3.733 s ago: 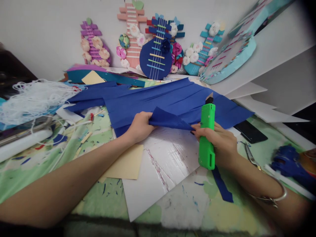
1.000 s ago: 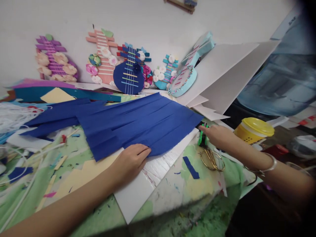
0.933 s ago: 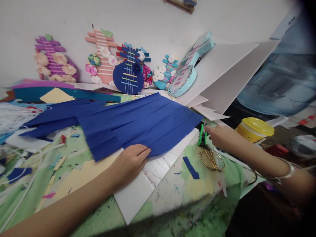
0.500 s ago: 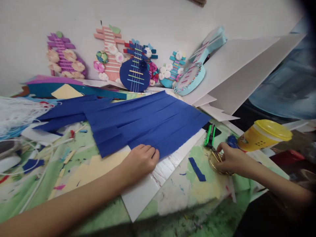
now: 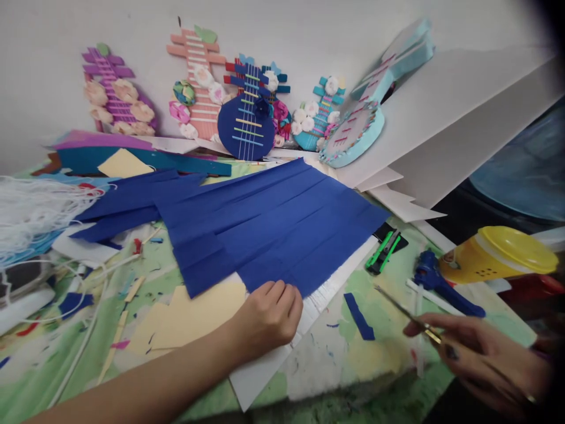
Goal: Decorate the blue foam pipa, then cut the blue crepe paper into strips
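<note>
My left hand (image 5: 273, 313) is closed at the near edge of a large blue crepe paper sheet (image 5: 265, 218), its fingers curled against the paper. Beneath that sheet lies a white board (image 5: 260, 377). Gold-handled scissors (image 5: 430, 333) are in my right hand (image 5: 481, 353), blades pointing up and left above the table. A small blue paper strip (image 5: 359, 317) lies between my hands.
A green cutter (image 5: 383, 252), a blue glue gun (image 5: 436, 281) and a yellow tub (image 5: 498, 253) sit at the right. Decorated paper instruments (image 5: 246, 126) lean on the wall. White cord (image 5: 39, 212) and paper scraps cover the left side.
My right hand has lifted the scissors from beside the cutter and moved right and nearer. The glue gun is now uncovered. My left hand stays at the blue paper as the view shifts slightly.
</note>
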Demonstrator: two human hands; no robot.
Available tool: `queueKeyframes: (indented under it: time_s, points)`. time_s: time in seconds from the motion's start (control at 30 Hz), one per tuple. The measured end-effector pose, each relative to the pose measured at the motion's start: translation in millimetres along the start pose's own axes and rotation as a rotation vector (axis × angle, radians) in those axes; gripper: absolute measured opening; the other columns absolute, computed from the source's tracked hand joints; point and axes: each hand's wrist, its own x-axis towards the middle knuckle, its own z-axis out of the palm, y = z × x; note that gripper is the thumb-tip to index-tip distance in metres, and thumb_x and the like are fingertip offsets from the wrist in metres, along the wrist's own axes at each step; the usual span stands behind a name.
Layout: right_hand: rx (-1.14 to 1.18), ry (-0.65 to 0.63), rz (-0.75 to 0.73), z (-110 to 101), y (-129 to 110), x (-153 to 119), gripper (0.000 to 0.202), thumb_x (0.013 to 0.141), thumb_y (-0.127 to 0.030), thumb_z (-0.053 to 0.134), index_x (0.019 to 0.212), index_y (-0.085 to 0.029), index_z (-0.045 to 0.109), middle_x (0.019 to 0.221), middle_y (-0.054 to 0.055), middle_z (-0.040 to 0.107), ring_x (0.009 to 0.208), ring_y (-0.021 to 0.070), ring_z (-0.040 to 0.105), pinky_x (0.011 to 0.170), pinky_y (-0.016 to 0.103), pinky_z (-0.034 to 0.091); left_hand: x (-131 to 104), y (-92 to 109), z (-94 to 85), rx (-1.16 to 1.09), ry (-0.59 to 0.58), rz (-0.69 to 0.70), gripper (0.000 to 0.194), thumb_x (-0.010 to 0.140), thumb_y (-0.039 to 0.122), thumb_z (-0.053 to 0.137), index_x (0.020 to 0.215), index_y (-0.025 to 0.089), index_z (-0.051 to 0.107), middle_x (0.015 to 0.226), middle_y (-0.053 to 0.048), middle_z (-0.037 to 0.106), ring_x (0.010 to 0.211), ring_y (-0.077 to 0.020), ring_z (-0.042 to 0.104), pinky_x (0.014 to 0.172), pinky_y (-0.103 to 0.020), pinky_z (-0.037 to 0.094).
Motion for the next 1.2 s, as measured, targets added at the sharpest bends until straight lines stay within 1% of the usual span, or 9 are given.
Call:
queueKeyframes:
  time_s: [0.03, 0.1, 0.17, 0.3, 0.37, 0.57, 0.73, 1.0, 1.2]
  points:
    - [0.102, -0.068, -0.013, 13, -2, -4, 0.050, 0.059, -0.069, 0.069, 0.089, -0.029, 0.062, 0.054, 0.002, 0.048, 0.039, 0.0124, 0.040, 0.037, 0.028, 0.028, 1, 0, -0.8, 0.000, 0.001, -0.001, 0.017, 0.083, 0.003, 0.049, 0.085, 0.004, 0.065, 0.070, -0.010, 0.064, 0.066, -0.0190, 0.063, 0.058, -0.031, 0.054]
    - [0.206, -0.188, 0.052, 38, -10, -9, 0.058, 0.054, -0.070, 0.072, 0.089, -0.025, 0.060, 0.059, 0.000, 0.049, 0.038, 0.0079, 0.033, 0.035, 0.024, 0.022, 2, -1, -2.7, 0.001, -0.003, 0.001, 0.018, 0.084, 0.003, 0.048, 0.086, 0.005, 0.065, 0.071, -0.010, 0.065, 0.068, -0.0190, 0.064, 0.059, -0.031, 0.054]
    - [0.291, -0.257, 0.123, 56, -21, -8, 0.061, 0.056, -0.072, 0.070, 0.090, -0.024, 0.056, 0.063, -0.002, 0.050, 0.039, 0.0047, 0.032, 0.035, 0.020, 0.021, 5, -1, -5.3, -0.001, -0.018, 0.006, 0.018, 0.085, 0.003, 0.047, 0.086, 0.005, 0.065, 0.072, -0.011, 0.065, 0.068, -0.0190, 0.064, 0.059, -0.031, 0.055]
    - [0.315, -0.500, 0.147, 74, -40, 11, 0.056, 0.068, -0.073, 0.060, 0.076, -0.019, 0.047, 0.048, -0.008, 0.039, 0.032, 0.0018, 0.029, 0.030, 0.015, 0.021, 8, 4, -11.0, -0.020, -0.108, -0.037, 0.019, 0.085, 0.002, 0.046, 0.090, 0.003, 0.065, 0.075, -0.013, 0.067, 0.070, -0.0209, 0.066, 0.062, -0.033, 0.057]
    - [0.296, -0.573, 0.145, 80, -46, 21, 0.056, 0.071, -0.075, 0.056, 0.072, -0.020, 0.043, 0.044, -0.010, 0.036, 0.027, 0.0020, 0.029, 0.027, 0.015, 0.021, 8, 10, -12.8, -0.024, -0.134, -0.102, 0.021, 0.084, 0.002, 0.045, 0.093, 0.002, 0.065, 0.077, -0.014, 0.068, 0.073, -0.0223, 0.067, 0.063, -0.035, 0.057]
    - [0.311, -0.603, 0.165, 92, -44, 32, 0.048, 0.079, -0.066, 0.055, 0.073, -0.020, 0.043, 0.042, -0.011, 0.035, 0.027, 0.0022, 0.030, 0.025, 0.013, 0.024, 7, 23, -14.5, -0.065, -0.090, -0.241, 0.022, 0.084, 0.004, 0.046, 0.095, 0.000, 0.065, 0.085, -0.017, 0.070, 0.081, -0.0285, 0.069, 0.068, -0.039, 0.059]
    - [0.333, -0.583, 0.147, 96, -39, 32, 0.042, 0.081, -0.058, 0.059, 0.071, -0.020, 0.043, 0.041, -0.012, 0.035, 0.026, 0.0018, 0.029, 0.025, 0.013, 0.021, 6, 22, -16.2, -0.118, -0.095, -0.234, 0.021, 0.085, 0.007, 0.049, 0.097, 0.001, 0.066, 0.090, -0.016, 0.071, 0.087, -0.0284, 0.069, 0.077, -0.040, 0.059]
    - [0.299, -0.564, 0.260, 97, -52, 33, 0.038, 0.077, -0.052, 0.067, 0.076, -0.019, 0.048, 0.042, -0.012, 0.035, 0.027, 0.0014, 0.027, 0.025, 0.012, 0.022, 6, 20, -17.6, -0.142, -0.079, -0.267, 0.020, 0.086, 0.009, 0.051, 0.096, 0.007, 0.068, 0.090, -0.012, 0.072, 0.088, -0.0246, 0.069, 0.077, -0.036, 0.060]
    - [0.311, -0.563, 0.284, 99, -56, 33, 0.036, 0.077, -0.051, 0.066, 0.079, -0.019, 0.051, 0.040, -0.012, 0.035, 0.027, 0.0021, 0.027, 0.025, 0.012, 0.022, 8, 17, -19.3, -0.172, -0.088, -0.263, 0.019, 0.084, 0.010, 0.054, 0.095, 0.004, 0.069, 0.089, -0.013, 0.072, 0.086, -0.0263, 0.069, 0.077, -0.037, 0.061]
